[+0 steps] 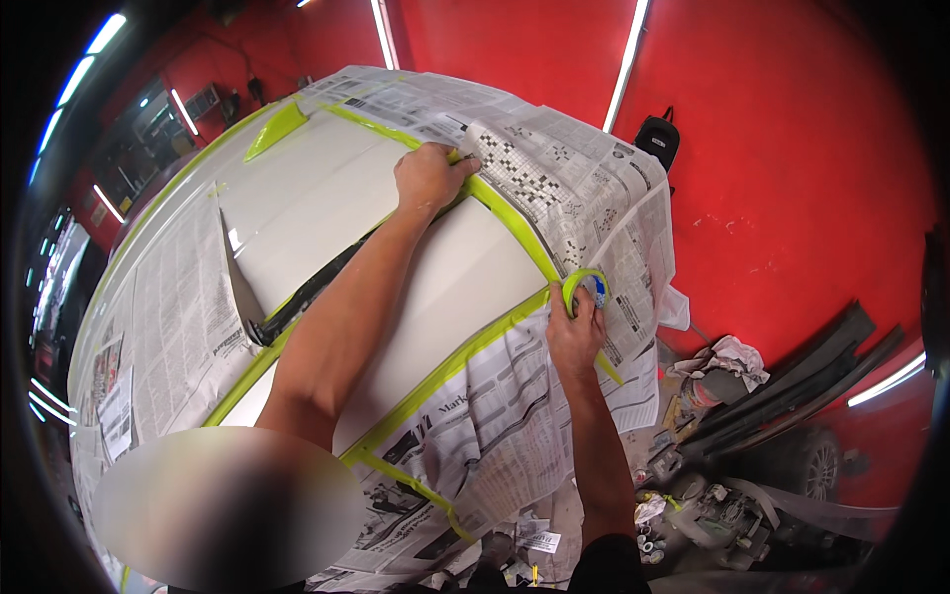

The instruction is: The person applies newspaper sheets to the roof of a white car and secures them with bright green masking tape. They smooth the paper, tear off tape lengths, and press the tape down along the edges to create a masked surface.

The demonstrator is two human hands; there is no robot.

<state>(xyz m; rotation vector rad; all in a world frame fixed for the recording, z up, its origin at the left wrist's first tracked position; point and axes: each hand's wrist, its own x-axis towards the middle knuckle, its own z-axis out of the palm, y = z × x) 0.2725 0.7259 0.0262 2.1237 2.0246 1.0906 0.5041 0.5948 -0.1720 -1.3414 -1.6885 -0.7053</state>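
Note:
My right hand [576, 332] grips a roll of yellow-green masking tape [572, 285] near the lower right corner of a white car panel [465, 262]. A strip of the same tape [515, 223] runs along the panel's right edge between my hands. Farther up that edge, my left hand [427, 178] is closed, its thumb against the tape and the margin of a newspaper sheet [554, 168]; its fingertips are hidden. Another tape strip [445, 371] borders the near edge, over more newspaper [495, 406]. My left forearm crosses a black strip [317, 287] on the car.
A tape-covered fin [277, 129] rises at the far left. Newspaper [168, 317] covers the left side. Along the red wall [782, 188] hangs a black cap-like item [656, 141]. Dark trim pieces [782, 381], a rag [737, 358] and car parts [717, 515] lie at right.

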